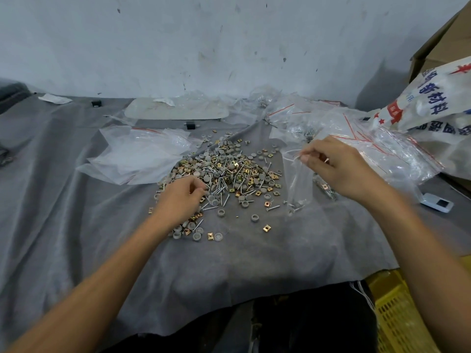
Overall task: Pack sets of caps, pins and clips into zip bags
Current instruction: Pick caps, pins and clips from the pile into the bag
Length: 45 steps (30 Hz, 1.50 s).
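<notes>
While our right hand [328,169] pinched the zip bag [298,179] by its mouth, few parts [295,206] lay below that grip, the set seemingly barely begun; our left hand [183,193] curled over the heap [229,171], hold unclear.

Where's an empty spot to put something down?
Free: the grey cloth between the forearms, below the pile, and left of the empty bags. Crowded: the pile and the heap of bags behind the right hand, which pinches a bag.

A: The cloth [102,238] is looking matt and felty; the zip bags [142,151] are shining as clear film.
B: The pins [273,207] are gleaming like metal, the clips [266,228] brassy; the caps [221,213] are perhaps looking matt plastic.
</notes>
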Tool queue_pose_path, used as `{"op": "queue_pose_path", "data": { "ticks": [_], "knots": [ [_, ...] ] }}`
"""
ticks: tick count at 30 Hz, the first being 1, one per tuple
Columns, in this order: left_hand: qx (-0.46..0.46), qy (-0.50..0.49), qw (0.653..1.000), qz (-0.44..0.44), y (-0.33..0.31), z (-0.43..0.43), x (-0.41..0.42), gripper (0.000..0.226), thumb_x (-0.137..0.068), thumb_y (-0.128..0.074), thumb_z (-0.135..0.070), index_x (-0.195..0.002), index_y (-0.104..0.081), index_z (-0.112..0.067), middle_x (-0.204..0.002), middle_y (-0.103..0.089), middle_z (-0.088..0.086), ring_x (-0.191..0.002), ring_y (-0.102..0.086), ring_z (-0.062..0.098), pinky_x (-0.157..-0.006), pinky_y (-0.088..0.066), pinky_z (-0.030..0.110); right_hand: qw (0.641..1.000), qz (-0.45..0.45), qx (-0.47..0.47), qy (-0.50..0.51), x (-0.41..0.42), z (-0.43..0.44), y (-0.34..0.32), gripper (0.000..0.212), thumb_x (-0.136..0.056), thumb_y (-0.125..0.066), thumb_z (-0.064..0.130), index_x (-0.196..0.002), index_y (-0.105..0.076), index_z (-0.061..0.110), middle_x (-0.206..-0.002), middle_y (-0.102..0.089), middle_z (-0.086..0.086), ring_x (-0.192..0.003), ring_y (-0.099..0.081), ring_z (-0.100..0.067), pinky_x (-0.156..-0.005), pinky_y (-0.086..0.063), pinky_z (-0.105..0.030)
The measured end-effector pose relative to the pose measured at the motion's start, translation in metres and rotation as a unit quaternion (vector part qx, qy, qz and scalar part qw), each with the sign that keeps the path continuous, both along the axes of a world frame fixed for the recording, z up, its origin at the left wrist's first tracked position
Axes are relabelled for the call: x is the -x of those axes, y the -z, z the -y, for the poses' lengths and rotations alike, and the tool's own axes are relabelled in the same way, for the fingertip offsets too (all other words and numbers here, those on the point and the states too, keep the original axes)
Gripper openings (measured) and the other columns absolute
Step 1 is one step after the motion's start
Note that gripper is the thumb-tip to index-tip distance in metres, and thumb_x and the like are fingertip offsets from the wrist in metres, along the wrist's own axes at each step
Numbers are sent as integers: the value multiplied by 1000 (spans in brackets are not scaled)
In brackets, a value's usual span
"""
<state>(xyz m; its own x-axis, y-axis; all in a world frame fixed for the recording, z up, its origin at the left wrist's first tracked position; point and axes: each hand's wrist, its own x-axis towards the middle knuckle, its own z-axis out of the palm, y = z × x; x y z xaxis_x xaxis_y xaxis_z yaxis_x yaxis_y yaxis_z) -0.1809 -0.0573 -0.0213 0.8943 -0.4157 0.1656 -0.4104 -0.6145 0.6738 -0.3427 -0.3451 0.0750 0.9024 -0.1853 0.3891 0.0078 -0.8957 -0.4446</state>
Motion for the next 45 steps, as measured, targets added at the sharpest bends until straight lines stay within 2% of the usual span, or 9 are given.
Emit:
{"op": "queue_pose_path", "data": {
  "ticks": [9, 14, 21, 24, 29, 34, 37, 41, 45],
  "knots": [
    [-81, 99, 991, 31, 1, 60, -5, 17, -99, -57, -20, -112, -68, -22, -106, -69, -6, -92, -63, 14, -82, -53, 34, 999, -36, 5, -6, 3, -11, 11, 7, -98, -66, 26, -97, -72, 24, -91, -58, 2, -83, -55, -7, -73, -39, -17],
    [-76, 113, 989, 59, 6, 101, -25, 22, -101, -56, -21, -121, -66, -19, -120, -66, -2, -109, -61, 17, -94, -50, 35, 999, -47, -5, -14, 2, -13, 16, 9, -98, -65, 25, -99, -73, 21, -91, -57, 1, -82, -56, -11, -79, -44, -32],
    [-233, 178, 951, 94, 9, 147, -59, 69, -94, -50, -64, -155, -30, -37, -165, -24, 2, -152, -19, 32, -121, -16, 56, 998, -60, -23, -13, 4, -6, 17, 13, -99, -63, 27, -104, -74, 21, -96, -58, 5, -89, -56, -5, -81, -44, -23],
    [-291, 196, 928, 126, 12, 142, -61, 64, -92, -48, -70, -148, -39, -40, -161, -30, 4, -149, -25, 32, -120, -17, 56, 998, -62, -27, -8, 8, -3, 19, 13, -99, -63, 28, -104, -74, 22, -98, -59, 4, -90, -57, -7, -83, -45, -26],
    [-303, 215, 909, 190, 0, 99, -44, 34, -95, -56, -52, -123, -53, -33, -129, -53, -2, -122, -49, 22, -101, -44, 40, 998, -61, -29, -9, 12, -4, 18, 12, -99, -64, 27, -103, -74, 22, -98, -61, 3, -89, -58, -8, -83, -45, -27],
    [-216, 193, 947, 139, -26, 40, -43, 7, -99, -60, -31, -106, -60, -28, -97, -62, -11, -84, -59, 6, -68, -44, 21, 998, -58, -29, -26, 8, -16, 18, 15, -99, -63, 25, -105, -74, 17, -101, -63, -1, -93, -60, -16, -85, -45, -27],
    [-216, 157, 956, 120, -37, 16, -49, 4, -97, -63, -28, -100, -60, -30, -98, -66, -9, -87, -62, 10, -75, -50, 31, 998, -52, -30, -34, 4, -23, 19, 14, -99, -64, 25, -103, -74, 16, -99, -62, -1, -92, -59, -15, -83, -44, -26],
    [-289, 121, 941, 131, -38, 14, -52, 25, -96, -64, -35, -119, -62, -25, -120, -63, -1, -110, -58, 20, -91, -51, 39, 997, -57, -28, -43, -1, -29, 20, 13, -98, -64, 30, -101, -74, 22, -97, -60, 6, -89, -58, -6, -82, -46, -26],
    [-214, 151, 955, 136, -34, 41, -37, 14, -96, -66, -29, -108, -67, -24, -105, -66, -8, -101, -62, 15, -86, -50, 33, 997, -56, -33, -43, 0, -30, 20, 11, -97, -65, 30, -99, -74, 24, -96, -60, 6, -88, -58, -6, -84, -47, -29]
  ]
}}
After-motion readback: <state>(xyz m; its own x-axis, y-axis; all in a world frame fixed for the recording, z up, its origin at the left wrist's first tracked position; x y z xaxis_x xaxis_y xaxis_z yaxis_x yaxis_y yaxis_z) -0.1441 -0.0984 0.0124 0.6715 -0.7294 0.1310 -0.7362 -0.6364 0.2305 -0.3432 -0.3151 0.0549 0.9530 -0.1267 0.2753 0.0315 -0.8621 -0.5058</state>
